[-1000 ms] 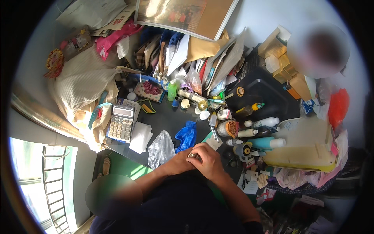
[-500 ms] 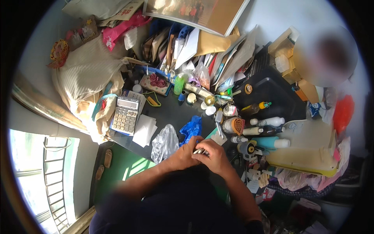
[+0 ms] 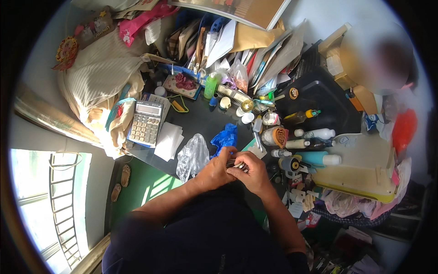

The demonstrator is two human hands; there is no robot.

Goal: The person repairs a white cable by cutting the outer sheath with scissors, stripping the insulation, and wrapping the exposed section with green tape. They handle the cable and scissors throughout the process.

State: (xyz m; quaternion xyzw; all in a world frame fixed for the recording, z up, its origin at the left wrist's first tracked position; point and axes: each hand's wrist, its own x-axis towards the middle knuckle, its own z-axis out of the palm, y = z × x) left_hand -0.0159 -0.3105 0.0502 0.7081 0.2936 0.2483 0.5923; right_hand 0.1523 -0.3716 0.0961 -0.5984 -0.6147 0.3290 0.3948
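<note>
At the near edge of the dark desk (image 3: 195,119), my left hand (image 3: 216,171) and my right hand (image 3: 250,171) meet. Both are closed around a small cluster of shiny, silvery pieces (image 3: 239,166); fingers cover most of it, so its kind is hidden. Just beyond my left fingers lies a crumpled blue plastic bag (image 3: 225,138). A crumpled clear plastic bag (image 3: 191,157) sits left of it, close to my left wrist.
A calculator (image 3: 146,122) and white paper sheets (image 3: 169,141) lie on the left. Several bottles and jars crowd the right, including a turquoise bottle (image 3: 315,158) and a brush (image 3: 279,136). Files and envelopes (image 3: 248,36) stand at the back, beside a yellowish plastic tub (image 3: 360,169).
The whole view has shifted slightly, so the desk sits a little higher in the picture. My fingers have moved a little around the silvery pieces, and more of them shows.
</note>
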